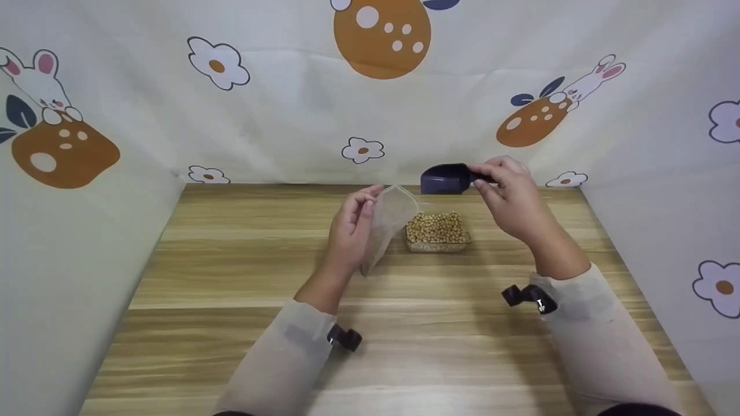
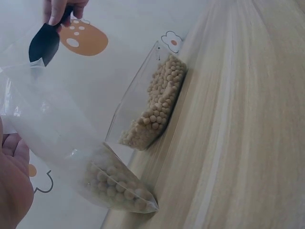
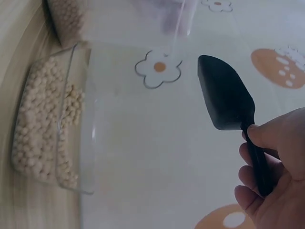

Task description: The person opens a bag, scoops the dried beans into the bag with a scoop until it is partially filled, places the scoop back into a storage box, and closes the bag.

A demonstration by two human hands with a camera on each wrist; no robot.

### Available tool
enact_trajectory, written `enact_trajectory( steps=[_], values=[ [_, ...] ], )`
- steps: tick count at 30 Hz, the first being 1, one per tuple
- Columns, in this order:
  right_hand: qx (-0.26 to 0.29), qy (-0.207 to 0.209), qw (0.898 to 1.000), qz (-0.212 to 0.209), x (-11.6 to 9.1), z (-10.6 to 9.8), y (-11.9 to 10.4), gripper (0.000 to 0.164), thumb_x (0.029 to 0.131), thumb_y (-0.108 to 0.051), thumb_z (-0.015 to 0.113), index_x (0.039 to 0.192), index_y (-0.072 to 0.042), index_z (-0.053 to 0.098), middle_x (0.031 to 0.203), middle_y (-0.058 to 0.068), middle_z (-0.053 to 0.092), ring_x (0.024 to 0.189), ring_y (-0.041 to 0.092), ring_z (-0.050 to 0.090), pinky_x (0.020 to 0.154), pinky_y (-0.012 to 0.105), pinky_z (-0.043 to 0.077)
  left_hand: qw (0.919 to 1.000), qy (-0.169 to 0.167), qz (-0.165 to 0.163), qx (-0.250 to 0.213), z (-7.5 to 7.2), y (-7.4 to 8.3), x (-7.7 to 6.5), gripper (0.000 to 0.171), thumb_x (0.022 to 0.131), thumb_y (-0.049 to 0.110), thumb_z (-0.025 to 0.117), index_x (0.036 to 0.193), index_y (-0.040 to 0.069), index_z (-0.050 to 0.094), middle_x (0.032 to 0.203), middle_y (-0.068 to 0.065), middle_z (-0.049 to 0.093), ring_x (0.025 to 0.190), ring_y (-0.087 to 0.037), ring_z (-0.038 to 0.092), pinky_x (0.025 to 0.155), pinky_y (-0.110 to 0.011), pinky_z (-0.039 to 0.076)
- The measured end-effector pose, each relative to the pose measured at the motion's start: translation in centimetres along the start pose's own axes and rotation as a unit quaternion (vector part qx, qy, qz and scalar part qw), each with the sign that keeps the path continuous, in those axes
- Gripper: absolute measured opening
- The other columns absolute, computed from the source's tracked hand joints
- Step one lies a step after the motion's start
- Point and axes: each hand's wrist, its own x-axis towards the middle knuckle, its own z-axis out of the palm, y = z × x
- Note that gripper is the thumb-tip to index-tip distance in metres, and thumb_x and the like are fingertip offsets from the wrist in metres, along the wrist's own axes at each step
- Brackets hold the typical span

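My left hand (image 1: 351, 228) holds a clear plastic bag (image 1: 388, 222) upright by its upper part, its mouth spread. Round beige beans, probably soybeans, fill the bottom corner of the bag (image 2: 114, 183) in the left wrist view. By its handle, my right hand (image 1: 511, 199) grips a black scoop (image 1: 446, 178), raised to the right of the bag's mouth. No beans show on the scoop (image 3: 226, 95) from the right wrist view. Below it stands a clear rectangular container (image 1: 439, 247) of the same beans (image 1: 436, 227), close to the bag.
A wood-grain table (image 1: 231, 289) carries all of this. Pale cloth (image 1: 289, 104) printed with rabbits, fruit and flowers walls off the back and both sides. Black camera mounts (image 1: 346, 338) sit on both wrists.
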Motion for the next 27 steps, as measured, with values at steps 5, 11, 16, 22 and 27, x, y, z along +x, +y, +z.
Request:
enact_trajectory(
  steps=[5, 11, 16, 22, 27],
  values=[
    [-0.006, -0.020, 0.999, 0.028, -0.3, 0.3, 2.3, 0.030, 0.108, -0.012, 0.063, 0.135, -0.005, 0.072, 0.127, 0.017, 0.067, 0.122, 0.035, 0.054, 0.100, 0.042, 0.044, 1.0000, 0.003, 0.001, 0.006, 0.1, 0.0, 0.1, 0.018, 0.113, 0.012, 0.049, 0.113, -0.002, 0.060, 0.147, -0.014, 0.067, 0.144, -0.026, 0.060, 0.126, -0.034, 0.045],
    [-0.033, -0.061, 0.996, 0.055, -0.2, 0.9, 4.7, 0.031, 0.109, -0.012, 0.060, 0.137, -0.002, 0.070, 0.128, 0.020, 0.065, 0.127, 0.041, 0.056, 0.109, 0.056, 0.050, 1.0000, 0.000, -0.003, 0.009, -0.1, 0.1, 0.0, 0.019, 0.114, 0.015, 0.049, 0.114, -0.001, 0.060, 0.148, -0.011, 0.067, 0.144, -0.023, 0.060, 0.125, -0.034, 0.046],
    [-0.067, -0.094, 0.992, 0.054, -0.1, 1.5, 5.7, 0.031, 0.108, -0.010, 0.061, 0.136, 0.000, 0.070, 0.127, 0.021, 0.065, 0.124, 0.042, 0.057, 0.109, 0.058, 0.049, 0.9999, -0.004, -0.004, 0.009, -0.2, 0.0, -0.1, 0.019, 0.114, 0.017, 0.048, 0.115, 0.002, 0.060, 0.149, -0.009, 0.067, 0.144, -0.022, 0.059, 0.126, -0.033, 0.045],
    [-0.115, -0.131, 0.984, 0.047, 0.1, 2.0, 6.1, 0.031, 0.108, -0.009, 0.059, 0.136, -0.001, 0.070, 0.127, 0.021, 0.064, 0.125, 0.044, 0.054, 0.107, 0.059, 0.046, 1.0000, -0.003, 0.000, 0.000, -0.1, -0.1, -0.1, 0.018, 0.114, 0.013, 0.048, 0.114, 0.000, 0.059, 0.148, -0.011, 0.067, 0.143, -0.021, 0.061, 0.124, -0.033, 0.047],
    [-0.138, -0.135, 0.981, 0.034, 0.2, 2.5, 6.0, 0.029, 0.107, -0.009, 0.061, 0.131, 0.000, 0.073, 0.123, 0.021, 0.066, 0.121, 0.044, 0.056, 0.106, 0.059, 0.048, 1.0000, 0.001, 0.001, -0.002, 0.0, -0.1, 0.0, 0.017, 0.114, 0.012, 0.048, 0.113, 0.000, 0.059, 0.147, -0.014, 0.067, 0.142, -0.023, 0.061, 0.124, -0.034, 0.047]
  ],
)
